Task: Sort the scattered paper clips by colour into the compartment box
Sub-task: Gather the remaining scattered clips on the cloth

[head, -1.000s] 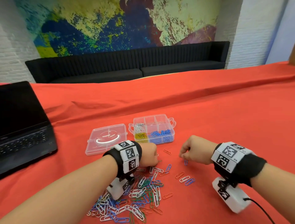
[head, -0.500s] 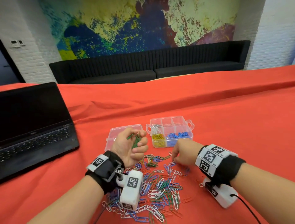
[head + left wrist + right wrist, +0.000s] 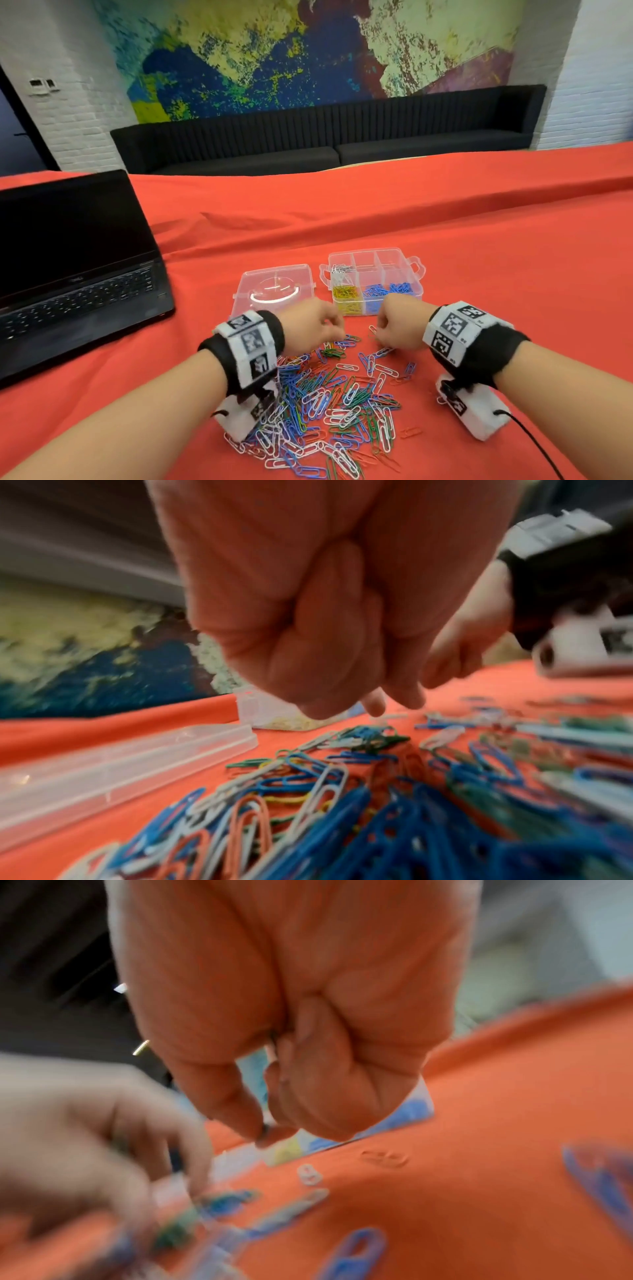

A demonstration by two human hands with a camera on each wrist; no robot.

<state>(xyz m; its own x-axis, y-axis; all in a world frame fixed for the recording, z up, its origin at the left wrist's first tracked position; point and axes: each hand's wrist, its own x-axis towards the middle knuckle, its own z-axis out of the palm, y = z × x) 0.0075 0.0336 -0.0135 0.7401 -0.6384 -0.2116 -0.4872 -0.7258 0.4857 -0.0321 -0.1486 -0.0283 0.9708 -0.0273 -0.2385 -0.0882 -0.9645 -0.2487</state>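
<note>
Now we see both hands curled low over the far edge of the scattered heap of coloured paper clips [image 3: 329, 394], just in front of the clear plastic compartment box [image 3: 416, 274]. Left hand [image 3: 313, 327] and right hand [image 3: 399, 323]: whether either pinches a clip, we cannot tell.

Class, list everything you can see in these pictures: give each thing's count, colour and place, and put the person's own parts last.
Loose paper clips: many; blue, white, green, red; heaped on the cloth near the hands.
Compartment box: one, clear, beyond the hands; yellow, blue and white clips sorted inside.
Lid: one, clear, left of the box.
Laptop: one, black, open, far left.
Tablecloth: one, red, under everything.
Sofa: one, black, by the mural wall.
Left hand: fingers curled, over the heap's far edge.
Right hand: fingers curled; contents unclear.
</note>
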